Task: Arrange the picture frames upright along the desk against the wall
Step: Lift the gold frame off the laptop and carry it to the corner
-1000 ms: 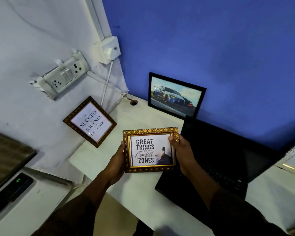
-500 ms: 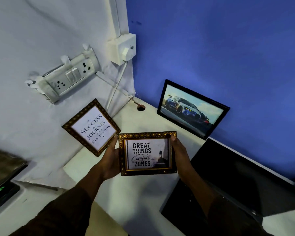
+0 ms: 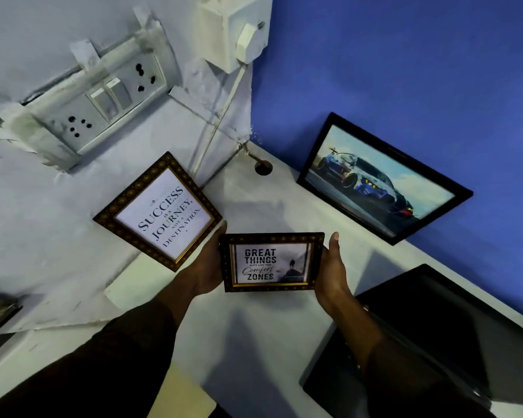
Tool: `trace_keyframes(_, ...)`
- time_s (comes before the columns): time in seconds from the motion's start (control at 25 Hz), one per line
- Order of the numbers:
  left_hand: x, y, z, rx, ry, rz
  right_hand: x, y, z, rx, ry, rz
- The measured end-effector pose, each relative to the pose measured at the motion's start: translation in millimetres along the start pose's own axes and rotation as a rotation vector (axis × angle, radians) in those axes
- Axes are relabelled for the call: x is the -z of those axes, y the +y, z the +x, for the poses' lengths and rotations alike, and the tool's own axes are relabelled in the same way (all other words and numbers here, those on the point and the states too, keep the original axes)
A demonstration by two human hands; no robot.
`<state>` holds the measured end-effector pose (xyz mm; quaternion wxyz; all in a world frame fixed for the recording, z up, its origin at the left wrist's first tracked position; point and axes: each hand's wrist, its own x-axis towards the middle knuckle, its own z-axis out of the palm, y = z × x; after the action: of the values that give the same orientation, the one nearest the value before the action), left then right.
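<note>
White desk, two standing frames, car frame, laptop

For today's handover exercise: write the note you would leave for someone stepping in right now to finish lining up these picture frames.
Left hand and right hand: both grip the "Great Things" frame by its sides, above the desk.
Done: "Success" frame leans on the white wall; car picture leans on the blue wall.
Left: stand the held frame upright against a wall, perhaps in the corner gap between them.
</note>
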<state>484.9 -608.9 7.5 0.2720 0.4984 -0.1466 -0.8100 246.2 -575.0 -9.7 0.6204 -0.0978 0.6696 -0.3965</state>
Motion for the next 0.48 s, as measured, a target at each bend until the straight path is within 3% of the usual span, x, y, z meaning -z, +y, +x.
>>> trace_keyframes(0.16,9.3,2.3,16.5,-0.031,0.046,0.019,-12.1,7.8,14.9,-0.037,0.046,0.069)
trace_keyframes(0.32,34.2,-6.0,32.1,0.004,-0.024,0.097,-18.8,15.4,15.5,-0.008,0.119,0.061)
trace_keyframes(0.48,35.3,-12.7,34.7,-0.027,0.116,0.172,-15.8,19.7,10.2,0.066,0.161,0.011)
